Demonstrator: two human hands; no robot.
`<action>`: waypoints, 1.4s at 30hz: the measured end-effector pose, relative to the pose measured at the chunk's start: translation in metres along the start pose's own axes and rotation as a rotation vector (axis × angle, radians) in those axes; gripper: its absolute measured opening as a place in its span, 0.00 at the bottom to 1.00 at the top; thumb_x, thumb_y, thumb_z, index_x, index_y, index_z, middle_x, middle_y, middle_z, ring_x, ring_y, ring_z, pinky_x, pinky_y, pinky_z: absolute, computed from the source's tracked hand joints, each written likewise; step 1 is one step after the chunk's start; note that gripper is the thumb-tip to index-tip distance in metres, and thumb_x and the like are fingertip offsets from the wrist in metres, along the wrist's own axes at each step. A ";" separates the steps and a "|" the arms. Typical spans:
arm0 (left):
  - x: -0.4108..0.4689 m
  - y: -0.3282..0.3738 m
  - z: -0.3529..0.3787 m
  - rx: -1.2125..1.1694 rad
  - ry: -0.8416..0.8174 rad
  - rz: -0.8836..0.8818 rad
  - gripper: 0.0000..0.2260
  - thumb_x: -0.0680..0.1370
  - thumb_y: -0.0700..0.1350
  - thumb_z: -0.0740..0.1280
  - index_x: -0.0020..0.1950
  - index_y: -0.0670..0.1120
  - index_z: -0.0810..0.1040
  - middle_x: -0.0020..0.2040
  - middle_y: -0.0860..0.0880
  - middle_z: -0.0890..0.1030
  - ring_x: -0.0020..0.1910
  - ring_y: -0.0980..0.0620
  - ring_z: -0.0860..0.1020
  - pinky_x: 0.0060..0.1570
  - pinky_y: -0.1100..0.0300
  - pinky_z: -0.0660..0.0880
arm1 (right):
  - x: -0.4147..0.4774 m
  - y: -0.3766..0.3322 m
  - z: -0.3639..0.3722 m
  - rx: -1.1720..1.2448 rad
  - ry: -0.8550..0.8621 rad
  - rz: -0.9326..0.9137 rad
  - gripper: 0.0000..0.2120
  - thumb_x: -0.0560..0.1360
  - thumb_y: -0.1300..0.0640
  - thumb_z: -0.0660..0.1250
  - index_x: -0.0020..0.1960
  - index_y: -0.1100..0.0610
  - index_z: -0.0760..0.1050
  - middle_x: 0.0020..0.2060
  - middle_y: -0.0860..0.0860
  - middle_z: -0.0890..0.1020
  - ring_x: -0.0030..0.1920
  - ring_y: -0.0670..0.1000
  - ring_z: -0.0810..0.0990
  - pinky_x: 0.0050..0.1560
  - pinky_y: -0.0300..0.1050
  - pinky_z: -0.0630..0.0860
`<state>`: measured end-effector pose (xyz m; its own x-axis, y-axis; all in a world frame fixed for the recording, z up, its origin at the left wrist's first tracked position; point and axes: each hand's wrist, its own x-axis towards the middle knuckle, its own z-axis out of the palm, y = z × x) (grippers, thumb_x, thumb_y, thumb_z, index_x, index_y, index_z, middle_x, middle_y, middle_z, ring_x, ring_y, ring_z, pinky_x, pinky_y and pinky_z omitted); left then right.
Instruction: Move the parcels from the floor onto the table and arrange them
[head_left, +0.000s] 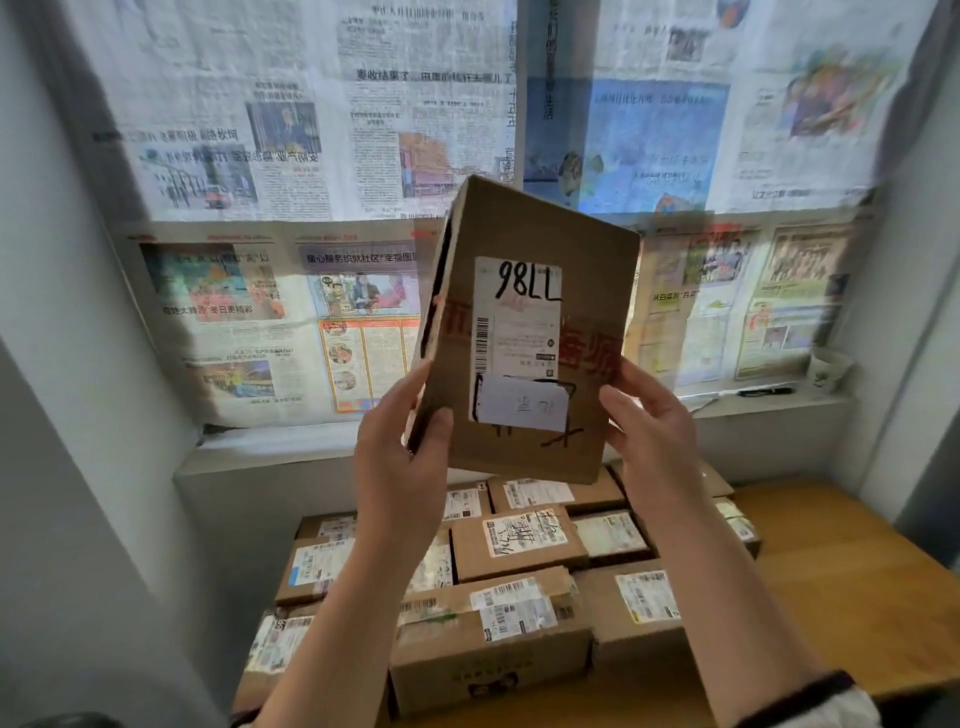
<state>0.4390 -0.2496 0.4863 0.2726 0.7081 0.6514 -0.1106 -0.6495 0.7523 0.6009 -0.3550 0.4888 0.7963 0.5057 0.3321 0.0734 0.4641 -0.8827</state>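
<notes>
The cardboard parcel (524, 332) is up in the air, held in front of the camera above the table, with its top leaning toward 1 o'clock. Its broad face is turned to the camera. That face bears a white shipping label (519, 317) with "98LL" in black marker at the top, a barcode down its left edge and a pale slip stuck over its bottom. Red print runs across the cardboard behind the label.

The left hand (400, 467) grips the parcel's lower left corner, at 7 o'clock. Its thumb lies on the front face and its fingers are wrapped round the side, out of sight. The right hand (649, 431) holds the lower right edge, at 4 o'clock, with the thumb on the front near the corner and the fingers curled behind. A dark cuff (810, 691) rings the right forearm near the bottom edge of the view.

At 6 o'clock from the parcel, the stacked parcels (519, 535) lie packed side by side on the wooden table (841, 597), labels up, some resting on others. The nearest box (488, 660) is the largest in view. The table's bare top runs off toward 4 o'clock.

Behind everything, from 9 round to 3 o'clock, newspaper sheets (291, 156) cover the window, and light glows through them. A window sill (311, 447) runs along below them. On the sill at 3 o'clock stands a paper cup (829, 369), with a black pen (766, 391) lying just beside it.
</notes>
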 end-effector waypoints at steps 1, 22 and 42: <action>0.000 0.000 0.001 -0.008 0.004 -0.017 0.21 0.78 0.39 0.65 0.60 0.65 0.71 0.56 0.60 0.78 0.58 0.56 0.75 0.57 0.47 0.76 | -0.001 0.001 0.000 -0.024 -0.013 -0.022 0.13 0.76 0.61 0.65 0.53 0.46 0.81 0.48 0.46 0.84 0.50 0.47 0.83 0.41 0.41 0.80; -0.021 -0.049 0.023 -0.004 0.041 0.030 0.30 0.70 0.34 0.73 0.48 0.71 0.69 0.50 0.58 0.71 0.50 0.52 0.77 0.45 0.65 0.79 | -0.019 0.029 0.000 0.048 0.018 -0.405 0.14 0.76 0.62 0.50 0.48 0.49 0.72 0.42 0.47 0.76 0.44 0.51 0.73 0.45 0.51 0.70; 0.043 -0.004 -0.008 -0.050 -0.147 -0.598 0.13 0.75 0.55 0.68 0.53 0.48 0.75 0.46 0.51 0.81 0.41 0.55 0.80 0.26 0.66 0.74 | 0.013 -0.003 0.000 -0.436 -0.217 -0.162 0.15 0.78 0.59 0.60 0.44 0.40 0.78 0.40 0.40 0.82 0.42 0.39 0.80 0.39 0.36 0.77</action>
<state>0.4437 -0.2142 0.5119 0.4300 0.8976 0.0975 0.0581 -0.1353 0.9891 0.6106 -0.3497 0.4957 0.6138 0.6134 0.4970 0.4665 0.2260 -0.8551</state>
